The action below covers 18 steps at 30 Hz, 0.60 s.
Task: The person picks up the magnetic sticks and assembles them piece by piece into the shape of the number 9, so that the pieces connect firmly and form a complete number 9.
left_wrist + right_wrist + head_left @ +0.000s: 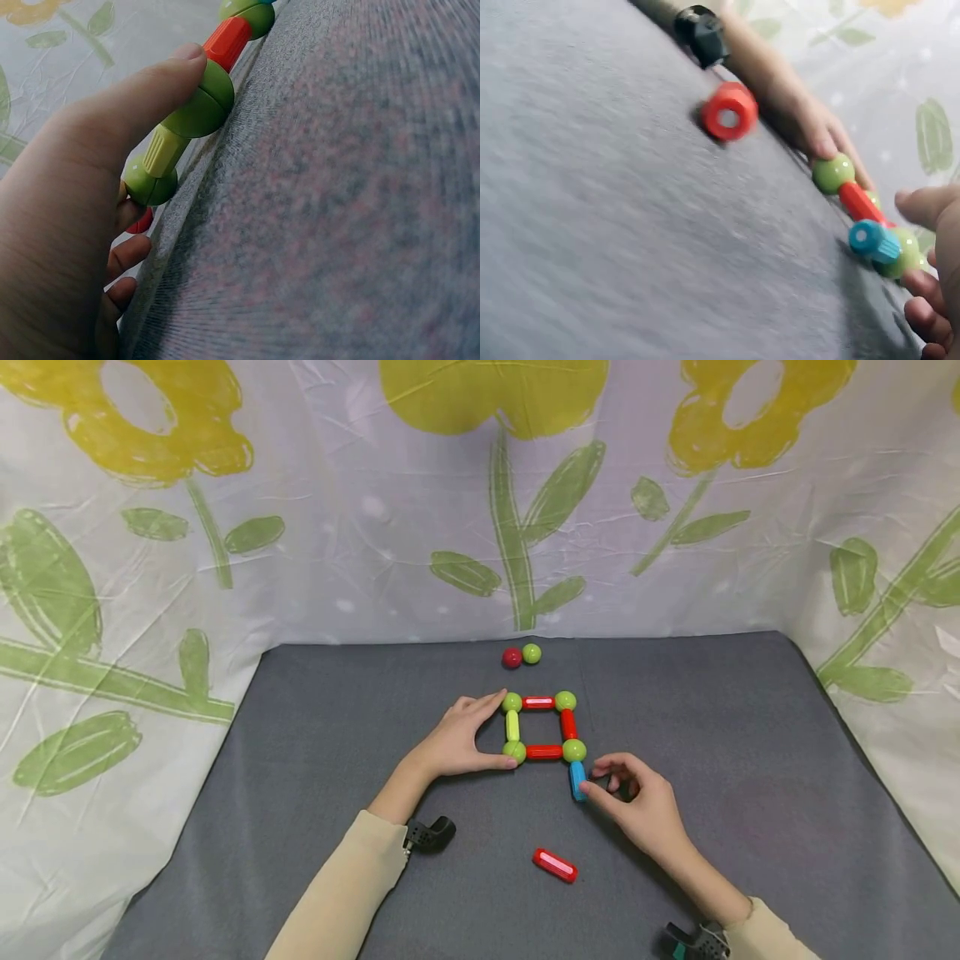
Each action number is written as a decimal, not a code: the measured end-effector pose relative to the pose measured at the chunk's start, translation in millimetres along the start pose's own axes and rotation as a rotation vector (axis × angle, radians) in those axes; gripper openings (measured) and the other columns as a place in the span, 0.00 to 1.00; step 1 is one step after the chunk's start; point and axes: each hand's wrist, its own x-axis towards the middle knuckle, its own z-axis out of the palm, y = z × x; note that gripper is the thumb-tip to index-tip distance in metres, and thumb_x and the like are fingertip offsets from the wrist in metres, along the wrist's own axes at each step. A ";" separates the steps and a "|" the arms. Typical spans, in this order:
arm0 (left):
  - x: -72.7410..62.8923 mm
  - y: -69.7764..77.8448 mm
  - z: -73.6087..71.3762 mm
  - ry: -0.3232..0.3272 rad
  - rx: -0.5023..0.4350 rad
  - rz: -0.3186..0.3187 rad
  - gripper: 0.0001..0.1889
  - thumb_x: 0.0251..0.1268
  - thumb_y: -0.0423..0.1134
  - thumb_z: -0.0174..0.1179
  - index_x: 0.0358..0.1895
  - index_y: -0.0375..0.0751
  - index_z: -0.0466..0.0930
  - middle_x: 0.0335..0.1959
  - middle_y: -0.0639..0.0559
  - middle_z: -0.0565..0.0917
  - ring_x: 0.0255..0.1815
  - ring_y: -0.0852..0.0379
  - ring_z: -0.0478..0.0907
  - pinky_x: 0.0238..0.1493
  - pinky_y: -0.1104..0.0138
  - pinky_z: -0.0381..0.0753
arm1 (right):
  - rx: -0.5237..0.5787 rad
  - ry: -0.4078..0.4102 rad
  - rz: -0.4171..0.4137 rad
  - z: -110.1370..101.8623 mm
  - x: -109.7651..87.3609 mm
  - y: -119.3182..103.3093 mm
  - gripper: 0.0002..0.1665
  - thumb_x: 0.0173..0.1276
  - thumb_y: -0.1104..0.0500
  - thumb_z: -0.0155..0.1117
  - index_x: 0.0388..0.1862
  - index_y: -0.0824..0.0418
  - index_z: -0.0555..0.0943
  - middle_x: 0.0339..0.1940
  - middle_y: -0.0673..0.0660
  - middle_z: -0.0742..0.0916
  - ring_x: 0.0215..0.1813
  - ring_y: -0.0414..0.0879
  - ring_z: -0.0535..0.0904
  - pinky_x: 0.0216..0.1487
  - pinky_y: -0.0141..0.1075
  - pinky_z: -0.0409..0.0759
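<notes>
Green balls and short rods, seemingly a magnetic building set, form a square on the grey table. Its sides are a yellow-green rod (512,726) at left and red rods (543,752) elsewhere. My left hand (457,739) holds the left side, thumb on the near-left ball (202,105) and a finger at the far-left ball (512,702). From the near-right ball (574,750) a blue rod (577,782) sticks out toward me. My right hand (637,802) is beside that rod, thumb and fingers apart; the right wrist view shows a gap between the thumb and the rod (871,240).
A loose red rod (556,865) lies nearer to me than the square. Beyond the square, a red ball (512,657) and a green ball (532,653) sit side by side. Behind the table (337,685) hangs a white curtain (337,552) with a flower print.
</notes>
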 end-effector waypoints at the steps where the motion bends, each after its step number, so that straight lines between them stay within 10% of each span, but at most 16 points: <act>1: -0.1 0.3 -0.6 -0.001 0.000 0.000 0.60 0.57 0.70 0.73 0.88 0.55 0.50 0.86 0.53 0.59 0.76 0.47 0.63 0.75 0.43 0.68 | -0.003 -0.003 -0.004 -0.5 4.8 2.2 0.19 0.63 0.59 0.83 0.50 0.58 0.86 0.37 0.51 0.88 0.32 0.43 0.75 0.32 0.30 0.69; 12: -1.4 0.6 -1.7 -0.008 -0.002 0.007 0.60 0.58 0.69 0.73 0.88 0.54 0.49 0.86 0.53 0.59 0.75 0.47 0.63 0.75 0.43 0.67 | -0.099 -0.231 -0.125 -0.4 76.3 30.8 0.46 0.66 0.49 0.79 0.78 0.59 0.72 0.68 0.59 0.80 0.52 0.50 0.77 0.51 0.46 0.74; 18: -2.4 -0.1 -1.9 -0.013 -0.006 0.001 0.60 0.58 0.69 0.73 0.88 0.55 0.49 0.86 0.52 0.59 0.76 0.47 0.62 0.75 0.44 0.67 | -0.031 -0.252 -0.087 6.7 107.1 35.1 0.42 0.72 0.51 0.74 0.80 0.60 0.71 0.70 0.61 0.80 0.50 0.51 0.77 0.45 0.42 0.73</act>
